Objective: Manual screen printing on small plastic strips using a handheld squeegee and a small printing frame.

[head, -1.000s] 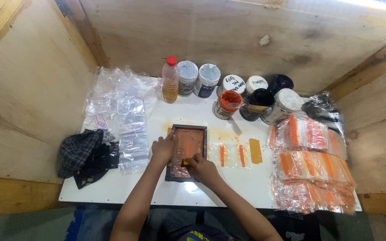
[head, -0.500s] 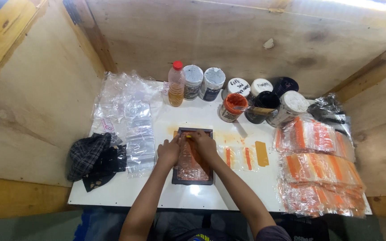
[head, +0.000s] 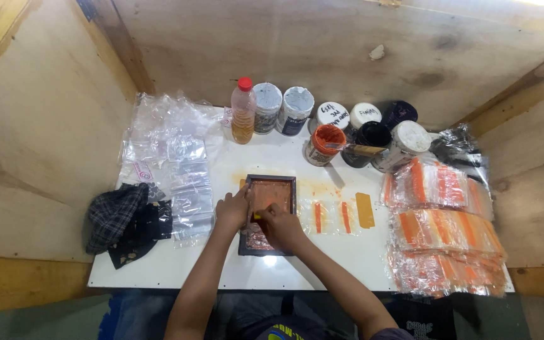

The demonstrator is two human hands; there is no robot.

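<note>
Frame (head: 267, 215) first: we judge it a light, stiff thing, a dark rectangular rim around a thin mesh stained orange, and the mesh looks like the part that would dent or tear if pressed carelessly. We would take hold of it by the rim, on its long sides, where it is rigid and less smeared; the inked middle is likely slick. It lies flat on the white desk (head: 158, 271), near the front edge, between clear bags (head: 177, 170) on one side and small printed bags (head: 332, 217) with orange stripes on the other.

Our left hand (head: 233, 211) rests on the frame's left rim, fingers bent down on it, steadying it. Our right hand (head: 279, 225) sits over the mesh, its grip closed on a small yellow piece (head: 256, 216); we cannot tell what kind of tool it is. An open orange pot (head: 325, 143) stands behind the frame, well apart from it.
</note>
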